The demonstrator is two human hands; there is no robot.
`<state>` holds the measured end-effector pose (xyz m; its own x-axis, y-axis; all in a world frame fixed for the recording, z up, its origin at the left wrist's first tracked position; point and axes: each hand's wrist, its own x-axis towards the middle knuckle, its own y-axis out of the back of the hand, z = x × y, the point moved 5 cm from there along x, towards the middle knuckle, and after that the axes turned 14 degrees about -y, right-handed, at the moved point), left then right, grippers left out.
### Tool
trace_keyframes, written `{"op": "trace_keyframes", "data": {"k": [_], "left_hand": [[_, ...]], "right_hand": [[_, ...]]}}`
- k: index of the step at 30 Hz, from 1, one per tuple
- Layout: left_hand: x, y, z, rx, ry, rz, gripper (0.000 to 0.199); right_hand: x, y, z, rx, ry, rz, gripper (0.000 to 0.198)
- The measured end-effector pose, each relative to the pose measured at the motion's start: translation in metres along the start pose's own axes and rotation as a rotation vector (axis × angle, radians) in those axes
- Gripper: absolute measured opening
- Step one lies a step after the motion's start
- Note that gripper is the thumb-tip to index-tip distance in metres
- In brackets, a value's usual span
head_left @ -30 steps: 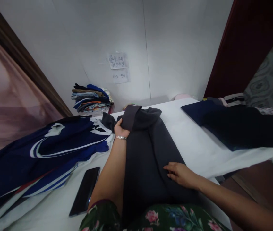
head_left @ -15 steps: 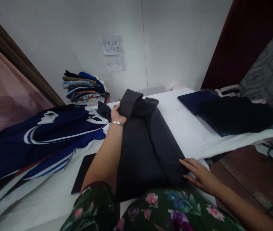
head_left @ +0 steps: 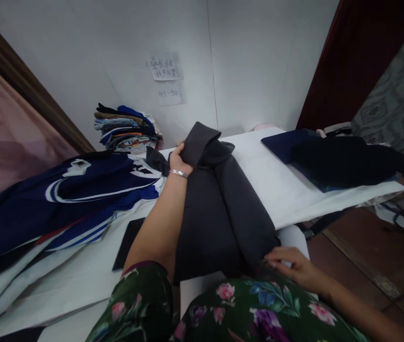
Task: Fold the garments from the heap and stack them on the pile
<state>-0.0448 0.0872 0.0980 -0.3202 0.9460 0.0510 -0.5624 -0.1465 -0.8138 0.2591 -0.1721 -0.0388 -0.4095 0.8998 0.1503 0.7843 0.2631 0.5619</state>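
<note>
A dark grey long garment (head_left: 209, 213), perhaps a jacket, lies lengthwise in front of me, one side folded inward in a long strip. At its far end my left hand (head_left: 181, 160) grips the raised collar part, thumb on top and the other fingers hidden beneath the cloth. My right hand (head_left: 294, 267) is at the near right corner of the garment, its fingers bent together and pinching the hem. A dark sleeve end (head_left: 156, 160) sticks out left of my left hand.
Navy clothes with white stripes (head_left: 91, 190) spread over the left side. A folded clothes stack (head_left: 126, 127) stands by the wall. Dark garments (head_left: 340, 159) lie at the right on the white table (head_left: 258, 171). A flat black object (head_left: 128, 242) lies beside my left forearm.
The collar end has moved slightly away and to the right with my left hand. My right hand has slid nearer along the garment's edge to its corner, and its fingers have closed.
</note>
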Motion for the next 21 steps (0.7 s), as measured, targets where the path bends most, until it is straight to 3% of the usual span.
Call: {"op": "trace_keyframes", "data": {"k": [4, 6, 8, 13, 17, 21], "left_hand": [[-0.005, 0.0, 0.001, 0.003, 0.011, -0.007, 0.021], [-0.007, 0.001, -0.001, 0.005, 0.044, -0.007, 0.019], [-0.008, 0.003, -0.003, 0.008, 0.066, -0.007, 0.019], [-0.004, 0.007, -0.007, -0.006, 0.08, -0.002, 0.021], [-0.002, 0.006, -0.009, -0.008, 0.079, -0.009, 0.021], [-0.004, 0.003, -0.008, 0.005, 0.076, -0.016, 0.019]], "right_hand": [[0.006, 0.043, 0.027, 0.131, -0.291, 0.418, 0.019], [0.004, 0.038, 0.051, 0.214, -0.399, 0.414, 0.022], [-0.002, 0.022, 0.071, 0.264, -0.42, 0.353, 0.026], [-0.012, -0.005, 0.088, 0.058, -0.271, 0.376, 0.03], [-0.005, -0.002, 0.067, -0.208, -0.074, 0.386, 0.018], [-0.01, 0.009, 0.043, -0.313, 0.003, 0.421, 0.011]]}}
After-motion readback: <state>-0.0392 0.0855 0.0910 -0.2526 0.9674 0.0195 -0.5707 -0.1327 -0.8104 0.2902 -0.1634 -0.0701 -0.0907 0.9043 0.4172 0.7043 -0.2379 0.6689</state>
